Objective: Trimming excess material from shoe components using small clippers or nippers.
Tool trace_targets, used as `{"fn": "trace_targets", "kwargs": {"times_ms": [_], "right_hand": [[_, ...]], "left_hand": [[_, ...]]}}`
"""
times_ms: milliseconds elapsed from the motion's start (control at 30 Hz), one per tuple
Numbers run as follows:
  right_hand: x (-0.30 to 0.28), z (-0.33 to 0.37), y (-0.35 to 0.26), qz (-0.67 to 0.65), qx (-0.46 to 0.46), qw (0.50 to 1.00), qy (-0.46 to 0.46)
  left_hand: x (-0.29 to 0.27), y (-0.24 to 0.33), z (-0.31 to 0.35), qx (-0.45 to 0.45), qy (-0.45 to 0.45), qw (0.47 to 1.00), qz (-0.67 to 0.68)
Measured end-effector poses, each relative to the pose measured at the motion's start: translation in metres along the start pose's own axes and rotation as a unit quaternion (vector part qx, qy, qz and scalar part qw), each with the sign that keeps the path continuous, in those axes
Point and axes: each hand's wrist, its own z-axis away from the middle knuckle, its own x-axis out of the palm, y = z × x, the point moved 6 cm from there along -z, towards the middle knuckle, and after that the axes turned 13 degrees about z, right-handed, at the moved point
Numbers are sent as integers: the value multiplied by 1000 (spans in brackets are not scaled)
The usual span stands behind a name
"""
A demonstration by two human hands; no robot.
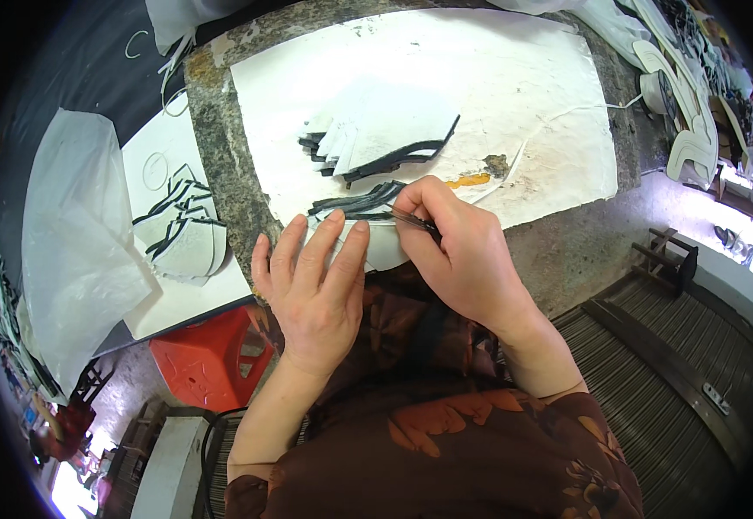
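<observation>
My left hand (311, 303) lies with its fingers spread and stretched out on white pieces with black edging (355, 204) at the near edge of a white sheet (480, 69). Just to its right, my right hand (471, 255) pinches a slim dark object (418, 223), whose kind I cannot make out; its thin end reaches over the black edging. Beyond both hands sits a fanned stack of white pieces with black edges (385, 134). A yellow-orange strip (469, 181) and a thin white cord (519, 160) lie on the sheet beyond my right hand.
Stone-like tabletop (219, 130) borders the sheet. On the left are more black-edged white pieces (188, 246), a translucent plastic bag (73, 225) and a red stool (199, 363). White cut-out shapes (696, 156) crowd the far right. Another person (63, 432) appears at lower left.
</observation>
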Motion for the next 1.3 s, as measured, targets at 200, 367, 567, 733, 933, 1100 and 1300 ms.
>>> {"fn": "trace_targets", "kwargs": {"times_ms": [200,367,567,733,933,1100,1300], "right_hand": [[-4,2,6,-9,13,1000,-1],[-7,0,13,-15,32,999,-7],[-14,-2,13,-1,38,999,-7],[-21,-5,21,12,34,999,-22],[-27,-10,28,22,13,999,-36],[-27,-11,30,28,49,997,-44],[-27,-14,29,50,69,996,-36]], "left_hand": [[1,2,0,-1,-19,1000,-5],[5,1,1,0,-23,1000,-11],[5,3,0,-2,-40,999,-19],[4,6,-2,2,-48,998,-29],[6,7,-2,0,-55,998,-35],[8,8,-3,-4,-56,997,-52],[9,12,-7,-8,-73,996,-56]]}}
